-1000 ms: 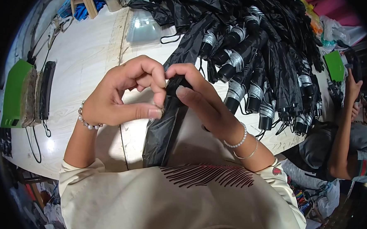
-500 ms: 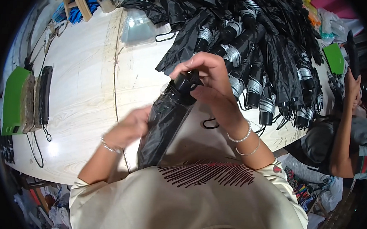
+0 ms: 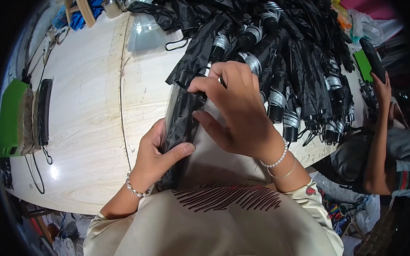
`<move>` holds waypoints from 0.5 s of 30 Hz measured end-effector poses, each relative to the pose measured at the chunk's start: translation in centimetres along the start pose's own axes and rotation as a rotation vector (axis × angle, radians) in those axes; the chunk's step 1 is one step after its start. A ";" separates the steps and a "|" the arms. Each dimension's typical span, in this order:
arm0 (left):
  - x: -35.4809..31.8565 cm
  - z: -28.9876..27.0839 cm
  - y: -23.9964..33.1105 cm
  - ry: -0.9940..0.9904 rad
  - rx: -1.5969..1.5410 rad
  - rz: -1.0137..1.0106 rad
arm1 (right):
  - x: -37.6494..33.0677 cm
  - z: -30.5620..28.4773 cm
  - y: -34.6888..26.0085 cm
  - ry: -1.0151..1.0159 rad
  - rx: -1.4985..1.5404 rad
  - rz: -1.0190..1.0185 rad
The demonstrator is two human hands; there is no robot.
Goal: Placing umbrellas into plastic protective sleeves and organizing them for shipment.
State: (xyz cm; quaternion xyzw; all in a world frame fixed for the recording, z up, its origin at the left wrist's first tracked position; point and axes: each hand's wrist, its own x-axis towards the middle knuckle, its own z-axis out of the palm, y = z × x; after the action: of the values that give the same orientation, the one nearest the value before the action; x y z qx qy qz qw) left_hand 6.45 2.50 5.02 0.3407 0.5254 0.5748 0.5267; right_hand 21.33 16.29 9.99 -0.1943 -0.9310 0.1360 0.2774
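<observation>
A folded black umbrella (image 3: 181, 114) stands tilted in front of my chest, its lower end against my shirt. My left hand (image 3: 159, 155) is closed round its lower half, thumb across the front. Over the upper part hovers my right hand (image 3: 236, 111), thumb and forefinger apart and curved, the forefinger's tip at the umbrella's upper edge. Whether that tip presses on the fabric is hard to tell. Just beyond lies a big heap of black umbrellas (image 3: 277, 92), many with silvery bands below their handles and wrist loops.
Clear plastic sleeves (image 3: 147, 36) lie on the pale table (image 3: 86, 94) near a metal pot (image 3: 113, 5) and a small wooden stand (image 3: 79, 3). At the left edge is a green box (image 3: 11, 118) beside a black wrapped umbrella (image 3: 44, 112). A co-worker's hand (image 3: 382, 86) holds a black umbrella on the right.
My left hand, blurred before, now grips the umbrella's lower half. My right hand has come off the black handle end and its fingers have spread. The handle end no longer shows.
</observation>
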 end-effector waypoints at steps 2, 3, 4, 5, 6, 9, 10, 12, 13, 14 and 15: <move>0.0 0.1 0.0 -0.009 0.048 -0.007 | 0.2 -0.1 0.4 -0.029 0.178 0.017; -0.1 0.1 0.0 -0.012 0.072 -0.010 | 0.3 -0.1 0.7 -0.044 0.267 0.024; -0.1 0.1 0.0 -0.015 0.096 -0.013 | 0.4 -0.1 0.9 -0.060 0.357 0.031; -0.1 0.1 0.1 -0.008 0.094 -0.013 | 0.4 0.1 1.1 -0.065 0.360 0.027; 0.0 0.2 0.1 -0.008 0.118 -0.004 | 0.5 0.2 1.3 -0.058 0.364 0.035; 0.2 0.4 0.2 -0.010 0.189 0.021 | 0.6 0.6 1.7 -0.033 0.373 0.060; 0.2 0.2 0.0 -0.004 0.187 0.020 | 0.8 0.2 1.6 -0.044 0.280 0.057; 0.1 -0.6 -0.9 -0.034 0.056 -0.029 | 0.8 -0.5 1.8 -0.058 0.188 0.053; 0.0 -1.1 -1.4 -0.050 -0.010 -0.053 | 0.9 -0.7 2.5 0.022 0.174 0.116; -0.2 -1.3 -1.6 -0.067 -0.076 -0.077 | 1.0 -0.9 3.3 0.102 0.160 0.180; 0.0 -1.5 -1.5 -0.073 -0.076 -0.074 | 1.2 -1.1 4.2 0.189 0.137 0.246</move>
State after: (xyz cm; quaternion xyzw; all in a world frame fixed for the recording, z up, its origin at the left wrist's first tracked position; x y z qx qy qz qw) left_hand 5.39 1.97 3.21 0.3216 0.4957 0.5617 0.5791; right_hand 22.20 20.68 9.91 -0.2995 -0.8585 0.2133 0.3575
